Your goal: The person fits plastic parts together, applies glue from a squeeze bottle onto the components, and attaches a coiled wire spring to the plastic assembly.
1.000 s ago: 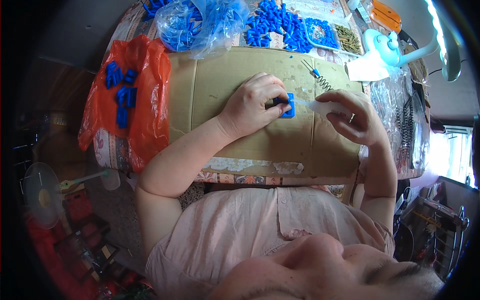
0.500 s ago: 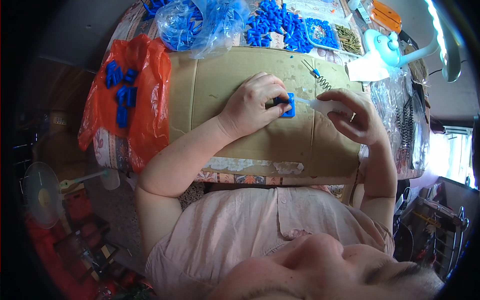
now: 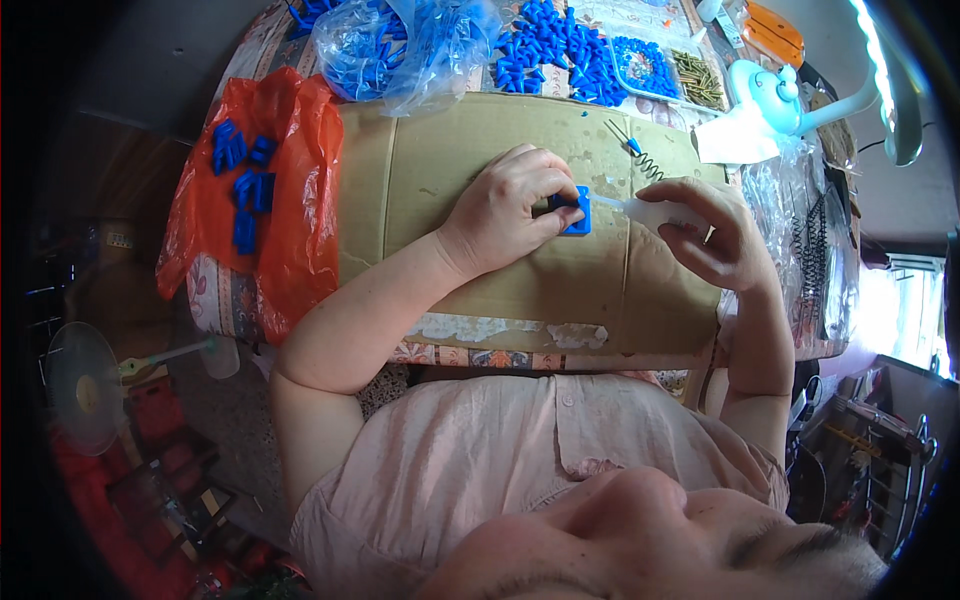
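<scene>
Near the middle of a flat cardboard sheet (image 3: pixel 470 300), my left hand (image 3: pixel 508 210) pinches a small blue plastic part (image 3: pixel 580 215) between thumb and fingers, covering much of it. My right hand (image 3: pixel 712 232) is wrapped round a white squeeze bottle (image 3: pixel 660 213) lying nearly level. Its thin nozzle points left, with the tip at the right edge of the blue part; whether they touch I cannot tell. Just beyond the bottle, a dark coil spring (image 3: pixel 649 166) with a blue tip piece (image 3: pixel 634 147) rests on the cardboard.
An orange-red plastic bag (image 3: pixel 300 200) at the left carries several blue parts (image 3: pixel 252 190). Along the far side are clear bags (image 3: pixel 440 60), a heap of blue cones (image 3: pixel 560 50), a tray of brass-coloured pieces (image 3: pixel 700 78) and a lit lamp (image 3: pixel 765 95). Dark springs (image 3: pixel 812 240) lie at the right.
</scene>
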`<act>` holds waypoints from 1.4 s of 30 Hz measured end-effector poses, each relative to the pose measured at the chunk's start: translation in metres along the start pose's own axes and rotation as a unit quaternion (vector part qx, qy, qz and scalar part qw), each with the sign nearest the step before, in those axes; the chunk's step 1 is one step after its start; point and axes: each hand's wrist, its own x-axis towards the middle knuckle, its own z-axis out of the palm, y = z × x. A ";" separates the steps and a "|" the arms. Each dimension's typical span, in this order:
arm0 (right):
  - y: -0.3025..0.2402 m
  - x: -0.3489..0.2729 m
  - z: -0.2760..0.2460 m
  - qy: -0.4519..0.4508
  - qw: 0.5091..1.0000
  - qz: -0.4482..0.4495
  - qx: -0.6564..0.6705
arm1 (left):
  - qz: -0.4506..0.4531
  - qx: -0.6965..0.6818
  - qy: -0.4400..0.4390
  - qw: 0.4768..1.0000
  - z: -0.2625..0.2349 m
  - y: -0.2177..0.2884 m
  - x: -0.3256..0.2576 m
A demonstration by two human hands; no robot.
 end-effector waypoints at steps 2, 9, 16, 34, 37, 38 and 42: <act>0.000 0.000 0.000 0.001 1.000 -0.007 -0.008 | 0.000 0.000 0.000 1.000 0.000 0.000 0.000; -0.003 0.001 -0.001 -0.007 1.000 0.021 0.006 | 0.003 -0.003 0.000 1.000 0.000 0.000 0.000; -0.003 0.001 0.000 -0.017 1.000 0.017 0.002 | 0.003 -0.003 0.001 1.000 0.000 0.000 0.000; -0.003 0.001 -0.001 -0.015 0.999 0.022 0.026 | 0.000 0.001 -0.004 1.000 -0.001 0.000 0.000; -0.001 0.000 0.000 -0.005 1.000 0.014 0.022 | 0.001 0.000 -0.006 1.000 -0.001 -0.001 0.001; -0.002 0.000 -0.001 -0.005 1.000 0.014 0.021 | 0.001 0.000 -0.007 1.000 -0.001 -0.001 0.001; -0.001 -0.002 -0.003 -0.005 0.998 0.045 0.035 | -0.001 0.000 -0.004 1.000 -0.001 -0.001 0.000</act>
